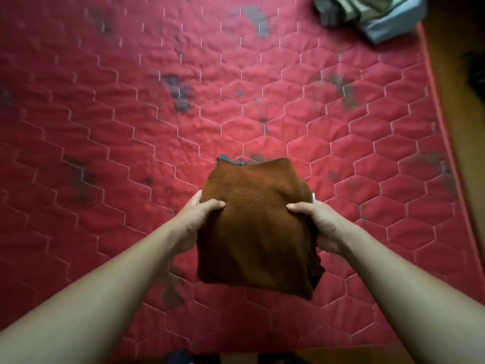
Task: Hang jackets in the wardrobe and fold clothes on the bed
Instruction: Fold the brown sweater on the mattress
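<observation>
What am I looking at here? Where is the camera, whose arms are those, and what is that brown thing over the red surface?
There is no machine here. A person wears a wide-angle camera on the head, looking forward and down, so you see their own bare arms. The left hand and right hand grip the two sides of a folded brown garment, thumbs on top. Beneath it is a red quilted mattress with dark stains. This single view cannot settle whether the garment rests on the mattress or is lifted. At the far right corner lies a pile of other clothes, grey and pale blue.
</observation>
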`<state>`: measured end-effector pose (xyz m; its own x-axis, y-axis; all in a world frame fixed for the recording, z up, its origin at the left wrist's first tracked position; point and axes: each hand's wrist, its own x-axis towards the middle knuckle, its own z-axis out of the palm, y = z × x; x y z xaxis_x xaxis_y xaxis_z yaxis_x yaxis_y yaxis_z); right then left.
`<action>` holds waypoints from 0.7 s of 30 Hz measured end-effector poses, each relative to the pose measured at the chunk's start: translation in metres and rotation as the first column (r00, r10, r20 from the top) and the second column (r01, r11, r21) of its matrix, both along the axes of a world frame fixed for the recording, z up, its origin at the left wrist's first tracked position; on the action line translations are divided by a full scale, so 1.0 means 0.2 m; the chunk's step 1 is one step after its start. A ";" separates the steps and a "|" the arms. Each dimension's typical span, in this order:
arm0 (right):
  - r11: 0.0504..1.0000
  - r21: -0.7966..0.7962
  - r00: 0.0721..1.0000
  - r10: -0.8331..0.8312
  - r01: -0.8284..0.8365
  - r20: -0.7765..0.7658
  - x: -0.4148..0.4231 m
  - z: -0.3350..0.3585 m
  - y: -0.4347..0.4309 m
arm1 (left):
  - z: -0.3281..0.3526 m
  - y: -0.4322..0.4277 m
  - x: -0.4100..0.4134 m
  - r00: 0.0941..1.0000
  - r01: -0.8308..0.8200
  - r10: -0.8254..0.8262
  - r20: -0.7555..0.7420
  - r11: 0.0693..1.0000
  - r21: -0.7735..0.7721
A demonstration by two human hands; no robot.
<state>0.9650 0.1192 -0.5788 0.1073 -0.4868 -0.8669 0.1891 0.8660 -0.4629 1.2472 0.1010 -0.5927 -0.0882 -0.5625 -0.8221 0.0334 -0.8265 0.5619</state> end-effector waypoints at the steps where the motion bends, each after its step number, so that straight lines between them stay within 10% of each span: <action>1: 0.999 -0.037 1.000 0.005 -0.005 0.001 0.02 0.11 0.00 | 0.11 0.00 0.02 1.000 0.014 -0.014 -0.005 1.000 -0.004; 21: 0.925 -0.370 0.996 0.069 -0.083 -0.051 0.52 1.50 0.13 | 1.59 0.31 0.52 0.985 -0.165 0.151 -0.088 0.971 -0.175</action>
<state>1.0686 0.1458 -0.2789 0.1287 -0.7662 -0.6296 0.1069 0.6419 -0.7593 1.3519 0.1638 -0.2748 -0.0425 -0.7128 -0.7001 0.2022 -0.6923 0.6927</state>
